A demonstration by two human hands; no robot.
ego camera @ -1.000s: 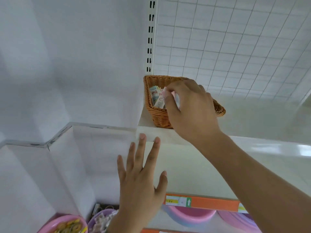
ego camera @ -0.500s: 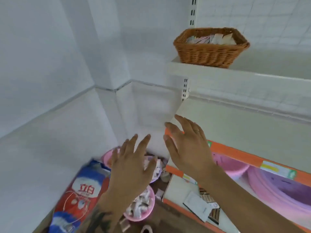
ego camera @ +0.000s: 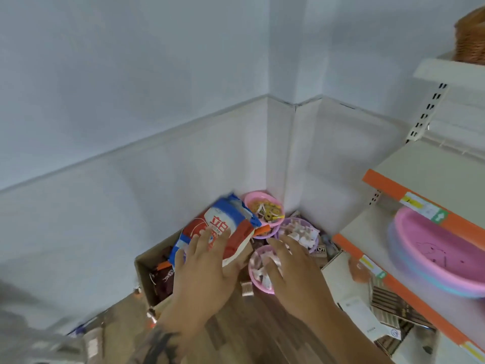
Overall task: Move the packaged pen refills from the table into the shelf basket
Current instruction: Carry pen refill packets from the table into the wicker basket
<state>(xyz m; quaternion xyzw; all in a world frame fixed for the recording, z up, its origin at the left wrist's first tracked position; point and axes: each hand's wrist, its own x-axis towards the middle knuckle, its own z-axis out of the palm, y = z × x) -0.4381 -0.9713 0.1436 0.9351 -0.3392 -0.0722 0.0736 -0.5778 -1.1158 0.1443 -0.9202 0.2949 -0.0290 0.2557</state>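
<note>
1. Reaching down toward a cluttered wooden table (ego camera: 252, 327), both bare hands hover with fingers spread and palms down; neither hand holds anything.
2. The right hand (ego camera: 296, 279) sits directly over a small pink bowl (ego camera: 258, 271) heaped with pale packets. These appear to be the packaged pen refills (ego camera: 258, 266), though motion blur keeps the packets from being read clearly.
3. The left hand (ego camera: 207, 271) hangs just beside it, to the left, over the lower end of a red, white and blue bag (ego camera: 223, 227) that leans out of a cardboard box (ego camera: 147, 274).
4. The relation that matters: the packets lie straight below the right fingertips and slightly toward the left hand, so the right hand is the nearer one. A short downward close of its fingers looks like the likely pick.
5. The packets lie jumbled at mixed angles, so no single long axis can be told.
6. A second bowl (ego camera: 299, 232) with similar pale packets sits just beyond the right fingertips, and a third bowl (ego camera: 265, 208) with yellowish bits sits in the wall corner.
7. The wicker shelf basket (ego camera: 471, 38) shows only as a sliver at the top right edge, on an upper shelf (ego camera: 446, 74), high above and well apart from both hands. The carry will have to go up and to the right.
</note>
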